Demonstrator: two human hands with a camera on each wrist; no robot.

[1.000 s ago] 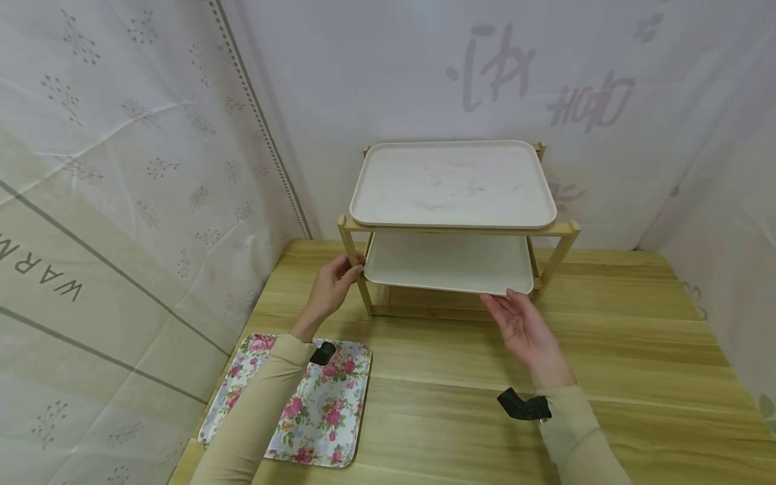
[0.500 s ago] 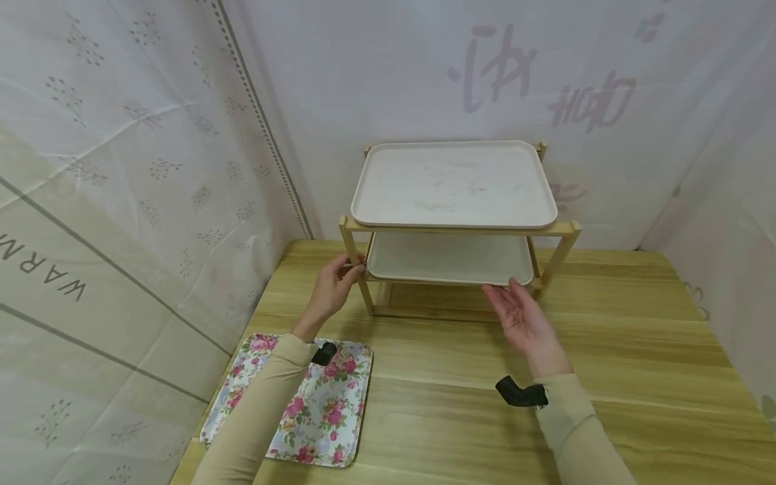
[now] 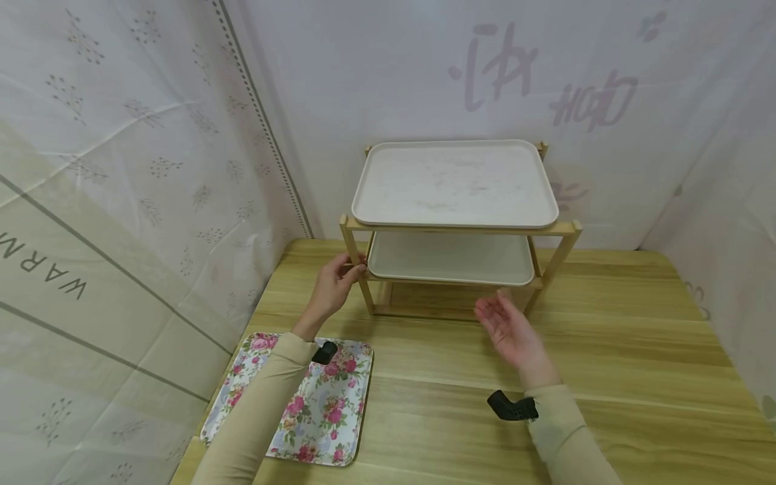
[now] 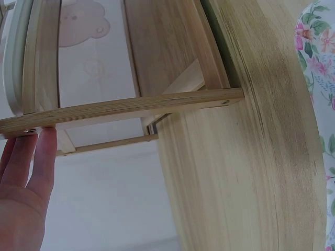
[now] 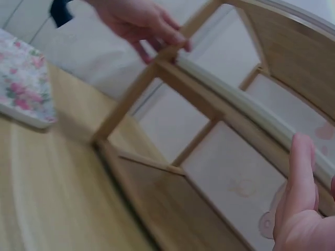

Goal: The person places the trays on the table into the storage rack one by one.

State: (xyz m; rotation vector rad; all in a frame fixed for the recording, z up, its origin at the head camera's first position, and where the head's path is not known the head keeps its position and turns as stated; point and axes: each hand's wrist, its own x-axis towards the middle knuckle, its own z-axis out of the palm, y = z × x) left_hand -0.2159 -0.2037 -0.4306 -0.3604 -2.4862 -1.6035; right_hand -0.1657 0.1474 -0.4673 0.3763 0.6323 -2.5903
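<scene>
A wooden rack (image 3: 361, 296) stands at the back of the table, with a white tray (image 3: 455, 185) on its top tier. A second white tray (image 3: 448, 259) lies on the middle tier below, its front edge along the rack's front bar. My left hand (image 3: 330, 289) grips the rack's front left post, thumb in front and fingers behind; the left wrist view shows its fingertips (image 4: 46, 141) against the wood. My right hand (image 3: 510, 330) is just in front of the middle tier, palm up with loosely bent fingers, holding nothing.
A floral tray (image 3: 327, 411) lies at the left on the wooden table (image 3: 436, 417), partly under my left forearm. Printed cloth walls (image 3: 339, 81) close off the back and both sides. The rack's bottom tier (image 3: 424, 300) sits low near the table.
The middle white tray has slid back and settled level on its tier. My right hand has come off its front edge and drawn down and slightly left. The left hand has stayed put.
</scene>
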